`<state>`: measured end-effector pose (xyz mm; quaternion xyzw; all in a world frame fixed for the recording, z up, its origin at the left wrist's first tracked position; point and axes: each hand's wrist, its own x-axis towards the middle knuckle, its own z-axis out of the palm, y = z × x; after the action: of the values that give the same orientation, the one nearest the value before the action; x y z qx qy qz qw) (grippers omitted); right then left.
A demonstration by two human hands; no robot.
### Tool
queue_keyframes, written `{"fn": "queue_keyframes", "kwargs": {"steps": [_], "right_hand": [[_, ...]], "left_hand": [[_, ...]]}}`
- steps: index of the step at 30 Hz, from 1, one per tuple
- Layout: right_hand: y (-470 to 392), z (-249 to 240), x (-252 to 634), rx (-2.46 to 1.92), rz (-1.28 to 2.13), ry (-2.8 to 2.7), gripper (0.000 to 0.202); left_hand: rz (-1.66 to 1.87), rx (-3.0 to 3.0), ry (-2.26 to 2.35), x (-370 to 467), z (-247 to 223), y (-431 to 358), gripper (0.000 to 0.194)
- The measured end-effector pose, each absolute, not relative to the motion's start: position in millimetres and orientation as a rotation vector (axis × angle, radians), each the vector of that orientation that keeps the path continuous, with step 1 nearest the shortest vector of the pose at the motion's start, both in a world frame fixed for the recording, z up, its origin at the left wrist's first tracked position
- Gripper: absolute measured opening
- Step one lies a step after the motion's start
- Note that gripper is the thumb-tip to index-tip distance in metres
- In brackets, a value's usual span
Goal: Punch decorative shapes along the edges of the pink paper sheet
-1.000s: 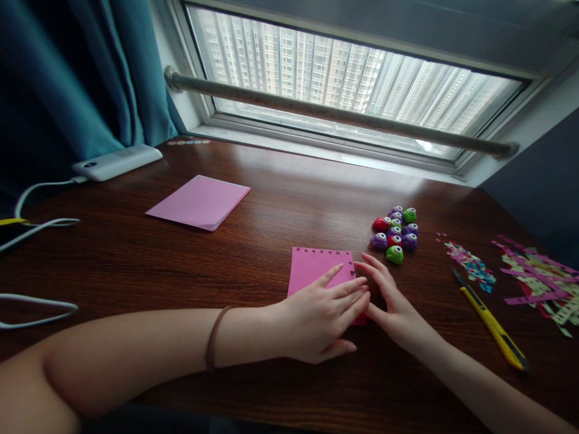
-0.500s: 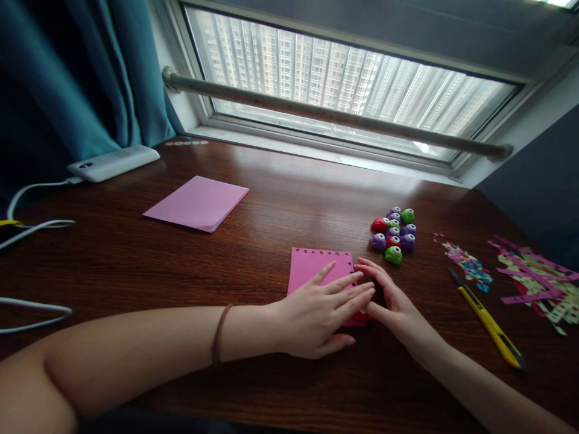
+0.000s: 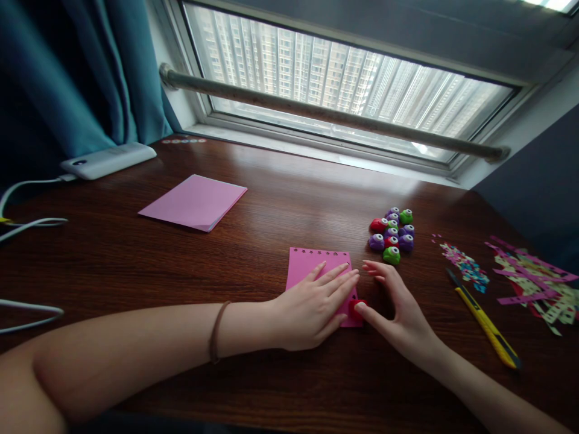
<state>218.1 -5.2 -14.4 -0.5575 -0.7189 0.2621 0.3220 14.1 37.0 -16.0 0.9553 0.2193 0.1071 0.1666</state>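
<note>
A pink paper square (image 3: 301,265) lies on the table, with a row of small punched shapes along its far edge and more holes at its right edge. My left hand (image 3: 312,307) rests flat on it, fingers stretched out and slightly apart. At the paper's right edge sits a small red craft punch (image 3: 356,308), partly hidden. The thumb of my right hand (image 3: 398,310) touches this punch, while its other fingers reach out beyond the paper, away from the thumb.
Several purple, green and red craft punches (image 3: 391,241) stand beyond my right hand. Farther right are a yellow utility knife (image 3: 486,328), confetti (image 3: 465,268) and paper strips (image 3: 538,283). At left lie a pink paper stack (image 3: 194,202), a white device (image 3: 108,161) and a white cable (image 3: 34,181).
My left hand has drawn back to the left, uncovering the red craft punch. My right hand's fingers have spread farther from its thumb.
</note>
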Motion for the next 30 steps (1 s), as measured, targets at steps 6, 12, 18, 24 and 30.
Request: {"fn": "queue_keyframes", "kwargs": {"steps": [6,12,18,24,30], "right_hand": [[-13.1,-6.9,213.4,-1.353,0.593,-2.175,0.059],[-12.9,-7.6,212.0,-1.352,0.529,-2.328,0.055],[-9.6,-11.8,216.1,-1.344,0.567,-2.255,0.054],[-11.4,-11.3,216.8,-1.371,0.546,-2.237,0.052],[-12.2,-9.3,214.5,-1.425,0.514,-2.220,0.050]], "left_hand": [[0.282,2.741,0.625,15.6,-18.7,37.4,0.049],[0.280,2.745,0.625,15.2,-20.3,37.4,0.048],[0.293,2.749,0.620,15.3,-20.8,37.7,0.047],[0.284,2.756,0.615,15.2,-19.4,37.2,0.048],[0.277,2.765,0.620,15.1,-20.1,37.3,0.049]]}}
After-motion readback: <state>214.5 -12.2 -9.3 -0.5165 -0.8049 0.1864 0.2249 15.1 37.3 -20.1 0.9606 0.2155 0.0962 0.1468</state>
